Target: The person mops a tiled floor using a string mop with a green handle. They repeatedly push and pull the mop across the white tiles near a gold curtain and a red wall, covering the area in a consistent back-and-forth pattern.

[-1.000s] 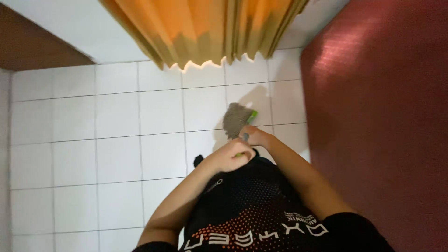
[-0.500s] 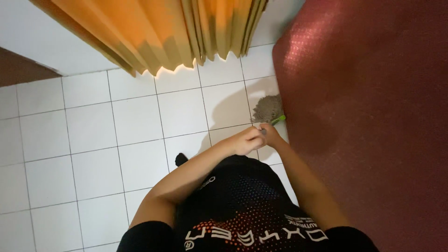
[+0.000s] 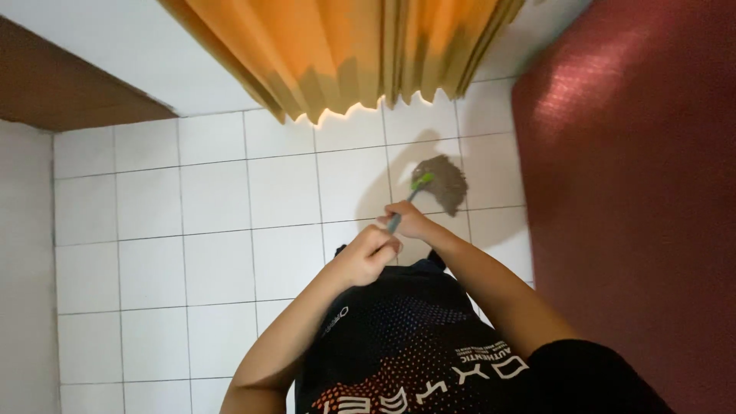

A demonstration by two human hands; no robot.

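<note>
Both hands grip a mop on the tiled floor.
The left hand point(image 3: 366, 257) is closed around the mop handle point(image 3: 395, 221), the right hand point(image 3: 409, 221) wrapped just above it; the grey mop head point(image 3: 443, 180) rests on the white floor point(image 3: 215, 238) between orange curtain point(image 3: 345, 54) and red carpet point(image 3: 636, 199).

Both hands, left hand point(image 3: 366, 257) and right hand point(image 3: 408, 221), grip mop handle point(image 3: 395, 222); grey mop head point(image 3: 443, 181) on white tiled floor point(image 3: 207, 230) beside red carpet point(image 3: 629, 199)

White tiled floor point(image 3: 199, 199) carries a grey mop head point(image 3: 443, 181) beside a red carpet point(image 3: 636, 199).
</note>
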